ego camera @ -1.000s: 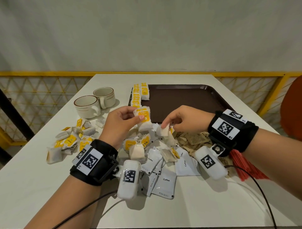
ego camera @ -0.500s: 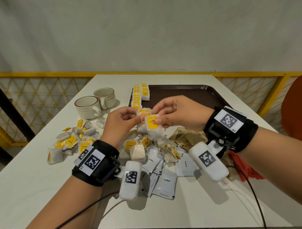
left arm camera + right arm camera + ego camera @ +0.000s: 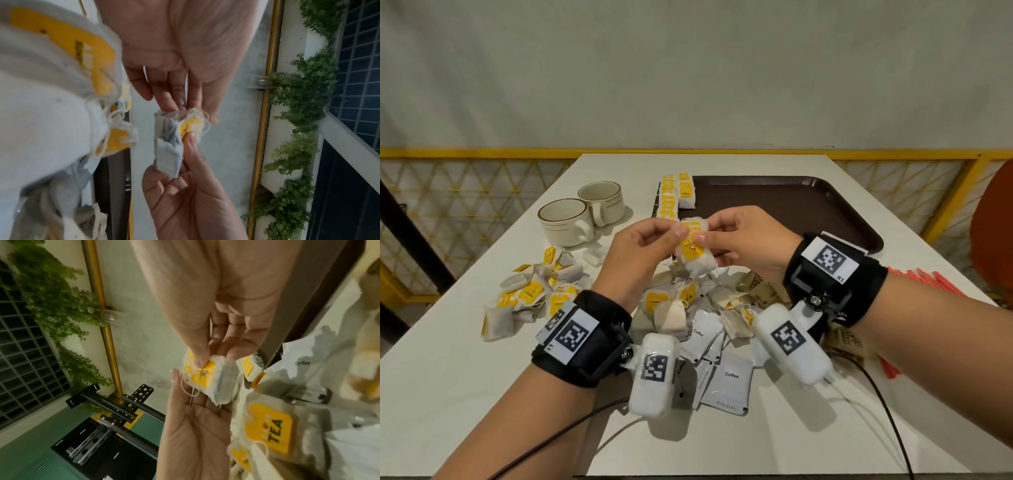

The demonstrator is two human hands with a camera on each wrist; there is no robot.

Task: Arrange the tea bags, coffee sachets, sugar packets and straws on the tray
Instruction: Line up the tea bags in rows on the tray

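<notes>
I have both hands raised over the table (image 3: 465, 359), and between them I hold a tea bag (image 3: 693, 251) with a yellow tag, just in front of the near edge of the brown tray (image 3: 791, 202); my left hand (image 3: 635, 255) pinches its upper left corner and my right hand (image 3: 748, 241) pinches the tag side with thumb and fingertips; from the left wrist view the bag (image 3: 168, 146) looks folded or doubled, and I cannot tell whether it is one bag or two pressed together; the print on its tag is too blurred to read; my wrists and the white camera pods cover part of the loose pile (image 3: 671, 308) of tea bags below, so I cannot count them; white coffee sachets (image 3: 729, 383) lie at the near side of that pile, brown paper packets (image 3: 760, 291) to its right are half hidden under my right wrist, and the red straws (image 3: 921, 281) are mostly cut off behind my right forearm; a row of tea bags (image 3: 676, 195) sits along the tray's left edge; a second heap of tea bags (image 3: 530, 298) lies left, near two cups (image 3: 582, 214); the table is white, with a yellow mesh railing (image 3: 465, 205) and a plain grey wall (image 3: 688, 68) behind it.
</notes>
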